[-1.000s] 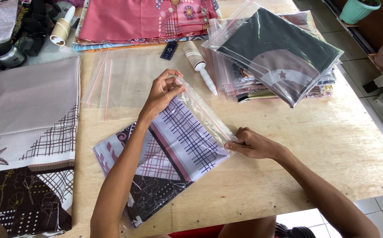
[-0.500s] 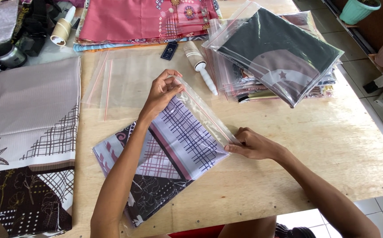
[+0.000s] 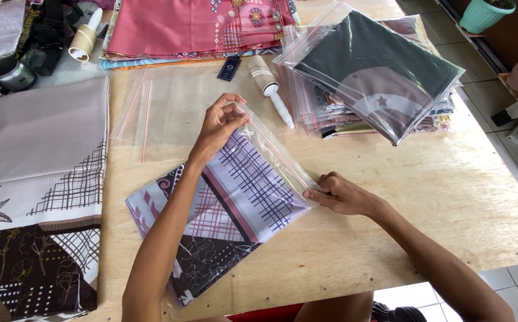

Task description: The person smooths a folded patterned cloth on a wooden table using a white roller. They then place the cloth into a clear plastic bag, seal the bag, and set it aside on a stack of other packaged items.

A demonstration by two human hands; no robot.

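A folded scarf with a lilac plaid and dark floral pattern (image 3: 229,203) lies inside a clear zip bag (image 3: 274,152) on the wooden table (image 3: 438,197). My left hand (image 3: 220,122) pinches the bag's far corner at its open mouth. My right hand (image 3: 339,194) pinches the near corner of the same mouth, fingers pressed on the seal strip. The seal edge runs taut between both hands.
Several empty clear bags (image 3: 163,107) lie behind the scarf. A stack of bagged scarves (image 3: 372,71) sits at the right, a lint roller (image 3: 268,83) beside it. Pink fabric (image 3: 193,27) is at the back, a grey and brown scarf (image 3: 38,197) lies at the left, a tape roll (image 3: 83,45) at the far left.
My right hand has shifted slightly along the bag's seal edge. The left hand holds the same corner.
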